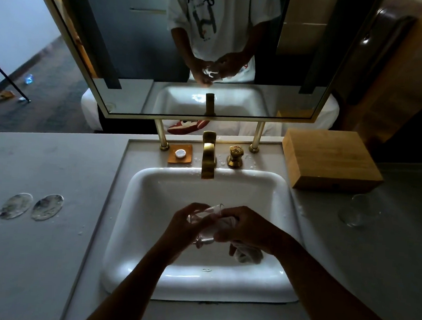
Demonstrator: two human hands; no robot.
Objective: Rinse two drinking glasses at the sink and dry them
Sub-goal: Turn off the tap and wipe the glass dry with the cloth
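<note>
While the left hand (188,224) is gripping the clear drinking glass (204,223) over the white ceramic sink (150,230), the right hand (242,228) is clutching a white cloth (248,253) against it. Wet glass is likely slippery — a loosening grip risks dropping it into the basin.

In the mirror (212,60) at the top middle of the frame, the reflected white T-shirt (227,18) carries dark print: a large letter "H" and, above it, a line of script cut off and reversed, not readable. Nothing else bears legible text.
</note>
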